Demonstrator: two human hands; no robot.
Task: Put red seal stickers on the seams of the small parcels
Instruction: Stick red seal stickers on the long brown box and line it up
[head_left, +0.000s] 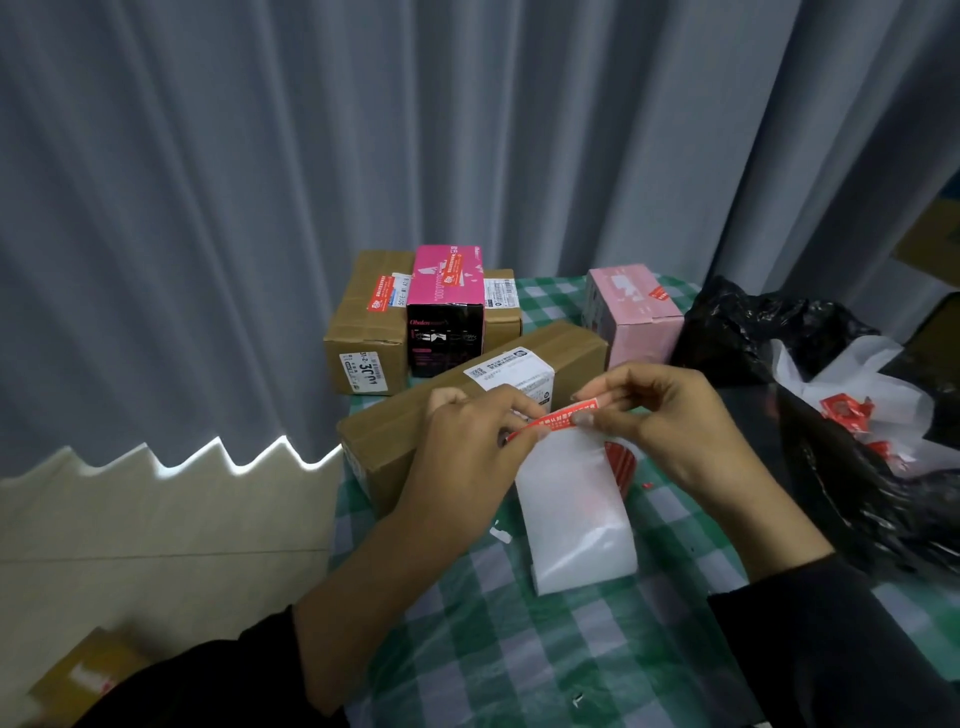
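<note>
Left hand and right hand pinch the ends of a red rectangular seal sticker over a white backing strip, beside a long brown cardboard parcel on the green-checked tabletop. Grey curtain behind; black plastic bag crowds the right.

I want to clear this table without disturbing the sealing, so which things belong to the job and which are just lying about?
Job: red sticker, pinched by left hand and right hand; backing strip; long box; brown box; magenta box; pink box.
Lying about: black bag; white bag; curtain.
</note>
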